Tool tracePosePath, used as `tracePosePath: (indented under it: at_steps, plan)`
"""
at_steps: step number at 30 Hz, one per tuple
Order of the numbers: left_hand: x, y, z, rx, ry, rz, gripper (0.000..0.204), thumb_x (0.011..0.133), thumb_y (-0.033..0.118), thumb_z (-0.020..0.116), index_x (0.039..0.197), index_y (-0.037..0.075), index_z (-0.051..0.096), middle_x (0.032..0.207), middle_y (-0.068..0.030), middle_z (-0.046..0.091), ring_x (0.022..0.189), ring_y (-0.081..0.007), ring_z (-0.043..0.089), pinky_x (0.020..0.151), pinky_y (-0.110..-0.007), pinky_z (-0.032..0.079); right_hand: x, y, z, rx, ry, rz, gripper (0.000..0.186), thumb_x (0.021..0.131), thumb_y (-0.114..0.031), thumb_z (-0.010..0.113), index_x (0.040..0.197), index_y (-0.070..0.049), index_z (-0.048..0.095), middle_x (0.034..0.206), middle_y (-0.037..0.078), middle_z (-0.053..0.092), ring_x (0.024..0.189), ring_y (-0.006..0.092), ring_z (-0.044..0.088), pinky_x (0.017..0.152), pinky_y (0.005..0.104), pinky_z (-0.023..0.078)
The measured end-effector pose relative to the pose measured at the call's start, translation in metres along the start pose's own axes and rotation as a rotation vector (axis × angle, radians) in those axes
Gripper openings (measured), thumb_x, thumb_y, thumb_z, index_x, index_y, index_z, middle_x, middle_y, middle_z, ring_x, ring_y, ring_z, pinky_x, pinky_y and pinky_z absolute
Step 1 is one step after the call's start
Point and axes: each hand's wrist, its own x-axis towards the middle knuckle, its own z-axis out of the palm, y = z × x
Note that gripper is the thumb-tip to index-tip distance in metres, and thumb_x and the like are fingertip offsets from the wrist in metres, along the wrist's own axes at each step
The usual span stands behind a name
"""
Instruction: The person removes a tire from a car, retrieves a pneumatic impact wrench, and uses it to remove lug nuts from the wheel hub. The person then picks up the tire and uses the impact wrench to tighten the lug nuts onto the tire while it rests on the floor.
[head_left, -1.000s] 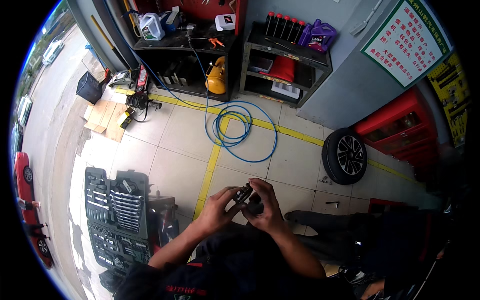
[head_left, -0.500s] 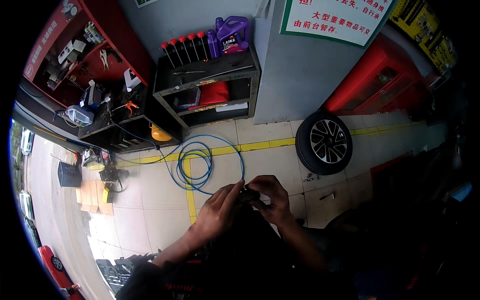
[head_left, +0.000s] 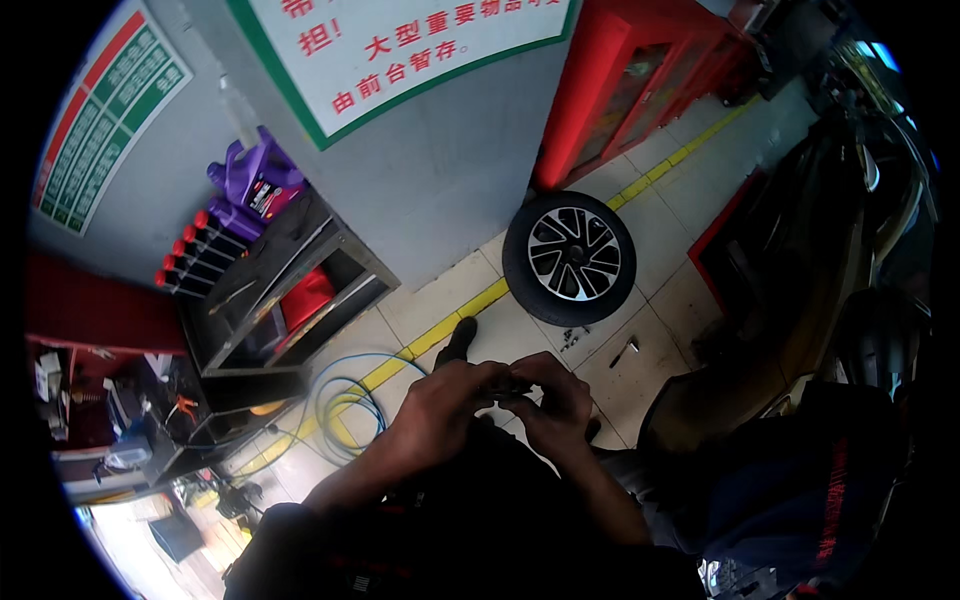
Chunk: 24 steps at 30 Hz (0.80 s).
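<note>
My left hand (head_left: 436,410) and my right hand (head_left: 554,408) meet in front of my body. Between their fingertips sits a small dark part (head_left: 500,388), gripped from both sides. Fingers and shadow cover much of it, so its exact kind does not show. Both hands are closed, the fingers bent around the piece. Beyond them on the tiles lies a wheel with a black tyre and a silver-and-black rim (head_left: 574,254). Nearer to my right hand are a small tool (head_left: 624,351) and some small loose pieces (head_left: 574,337) on the floor.
A person in dark clothes (head_left: 790,480) is close at my right, beside a dark car (head_left: 800,310). A blue hose (head_left: 330,400) lies coiled on the left floor. Beyond stand a black shelf (head_left: 345,290) with purple jugs (head_left: 262,185) and a red cabinet (head_left: 600,90).
My view has swung to the right, bringing the car and the other person into clearer sight. Both hands stay together on the dark part. A dark shoe now shows beyond my left hand.
</note>
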Motion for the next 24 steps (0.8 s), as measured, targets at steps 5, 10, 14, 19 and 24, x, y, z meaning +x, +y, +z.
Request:
tracePosePath:
  at_steps: [5, 10, 14, 19, 24]
  plan:
    - [0.116, -0.071, 0.013, -0.361, -0.209, -0.262, 0.038, 0.100, 0.008, 0.056, 0.137, -0.002, 0.055, 0.115, -0.0181, 0.070, 0.101, -0.0247, 0.071, 0.087, -0.034, 0.055, 0.063, 0.047, -0.013, 0.110, 0.211, 0.501, 0.042, 0.088, 0.001, 0.076, 0.128, 0.000, 0.061, 0.113, 0.011, 0.068, 0.095, 0.0169, 0.067, 0.077, 0.0297, 0.058]
    - [0.189, -0.120, 0.035, -0.481, -0.447, -0.335, 0.045, 0.100, 0.004, 0.058, 0.143, 0.000, 0.050, 0.121, -0.0152, 0.065, 0.103, -0.0213, 0.069, 0.090, -0.033, 0.054, 0.084, 0.099, -0.040, 0.118, 0.303, 0.653, 0.047, 0.092, -0.005, 0.074, 0.136, 0.000, 0.058, 0.119, 0.012, 0.068, 0.099, 0.0141, 0.068, 0.077, 0.0286, 0.058]
    - [0.237, -0.156, 0.054, -0.435, -0.610, -0.257, 0.047, 0.100, 0.003, 0.059, 0.145, 0.000, 0.048, 0.121, -0.0149, 0.064, 0.103, -0.0224, 0.070, 0.090, -0.033, 0.056, 0.097, 0.126, -0.046, 0.243, 0.512, 0.748, 0.046, 0.091, -0.004, 0.075, 0.134, -0.001, 0.061, 0.104, 0.008, 0.070, 0.080, 0.0110, 0.067, 0.071, 0.0263, 0.055]
    - [0.313, -0.178, 0.090, -0.601, -0.787, -0.595, 0.043, 0.102, 0.003, 0.055, 0.144, -0.001, 0.048, 0.121, -0.0131, 0.065, 0.100, -0.0240, 0.071, 0.082, -0.033, 0.061, 0.110, 0.185, -0.082, 0.286, 0.537, 0.815, 0.053, 0.091, -0.004, 0.075, 0.140, 0.001, 0.055, 0.118, 0.009, 0.069, 0.099, 0.0146, 0.067, 0.080, 0.0285, 0.058]
    - [0.392, -0.195, 0.130, -0.751, -0.809, -0.751, 0.041, 0.103, 0.004, 0.054, 0.143, -0.004, 0.046, 0.122, -0.0140, 0.063, 0.105, -0.0246, 0.068, 0.089, -0.038, 0.060, 0.151, 0.234, -0.143, 0.312, 0.501, 0.899, 0.059, 0.092, -0.006, 0.076, 0.145, 0.001, 0.051, 0.125, 0.010, 0.068, 0.107, 0.0152, 0.066, 0.086, 0.0283, 0.058]
